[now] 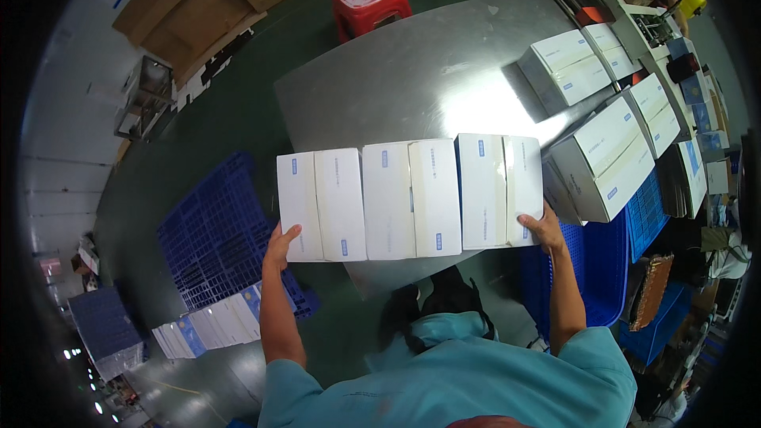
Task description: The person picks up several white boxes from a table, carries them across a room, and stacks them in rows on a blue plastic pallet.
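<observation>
Three white cardboard boxes stand side by side in a row in front of me: a left box (pixel 321 206), a middle box (pixel 411 200) and a right box (pixel 495 190). Clear tape runs down their seams. My left hand (pixel 281 246) presses the outer side of the left box, its thumb over the top edge. Against the far side of the right box, my right hand (pixel 544 230) grips with its thumb on top. The row is squeezed between both hands at the near edge of the metal table (pixel 357 87). Whether the boxes rest on the table, I cannot tell.
More white boxes (pixel 606 160) stand on the table's right, beside a machine frame (pixel 622 20). A blue crate (pixel 606 277) sits below my right arm. A blue pallet (pixel 214 230) with a row of white boxes (pixel 214 323) lies left. Beyond the table is a red stool (pixel 369 4).
</observation>
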{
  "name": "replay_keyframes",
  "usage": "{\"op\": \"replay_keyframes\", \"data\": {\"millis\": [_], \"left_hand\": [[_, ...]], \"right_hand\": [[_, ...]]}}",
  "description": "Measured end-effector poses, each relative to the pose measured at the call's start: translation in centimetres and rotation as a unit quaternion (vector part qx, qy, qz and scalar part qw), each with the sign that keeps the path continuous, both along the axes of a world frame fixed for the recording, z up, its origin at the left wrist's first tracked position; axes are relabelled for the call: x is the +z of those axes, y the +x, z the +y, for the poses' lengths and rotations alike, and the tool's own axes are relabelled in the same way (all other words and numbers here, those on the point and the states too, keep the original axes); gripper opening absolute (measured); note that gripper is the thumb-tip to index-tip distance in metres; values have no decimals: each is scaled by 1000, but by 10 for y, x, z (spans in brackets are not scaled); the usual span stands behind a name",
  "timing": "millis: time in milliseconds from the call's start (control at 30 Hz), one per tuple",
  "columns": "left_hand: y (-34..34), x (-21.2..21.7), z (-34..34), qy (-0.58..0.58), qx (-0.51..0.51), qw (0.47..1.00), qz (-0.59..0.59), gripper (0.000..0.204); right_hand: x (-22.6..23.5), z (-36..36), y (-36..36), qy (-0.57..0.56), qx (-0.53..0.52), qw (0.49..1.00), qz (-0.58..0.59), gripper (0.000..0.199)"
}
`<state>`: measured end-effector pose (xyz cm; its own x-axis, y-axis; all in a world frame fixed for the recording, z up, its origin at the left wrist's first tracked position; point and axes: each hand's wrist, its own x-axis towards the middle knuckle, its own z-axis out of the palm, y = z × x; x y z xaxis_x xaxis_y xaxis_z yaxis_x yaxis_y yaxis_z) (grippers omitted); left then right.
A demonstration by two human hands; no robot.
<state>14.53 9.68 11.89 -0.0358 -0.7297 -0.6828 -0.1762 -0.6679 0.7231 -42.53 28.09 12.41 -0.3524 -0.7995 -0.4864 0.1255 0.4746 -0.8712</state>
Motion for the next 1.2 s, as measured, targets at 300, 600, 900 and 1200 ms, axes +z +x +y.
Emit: {"op": "replay_keyframes", "data": {"millis": [300,600,900,1200], "left_hand": [[-9,-12,-7,5,37,995,90,63],[35,-44,38,52,69,968,235,51],[200,-27,284,-9,261,911,319,57],[387,22,472,-31,403,863,304,60]], "right_hand": [[-11,-11,-19,49,-7,997,-59,92],[-28,-2,-9,75,-32,995,-49,61],[-5,66,155,-15,126,987,-102,59],[43,78,373,111,268,955,-63,57]]}}
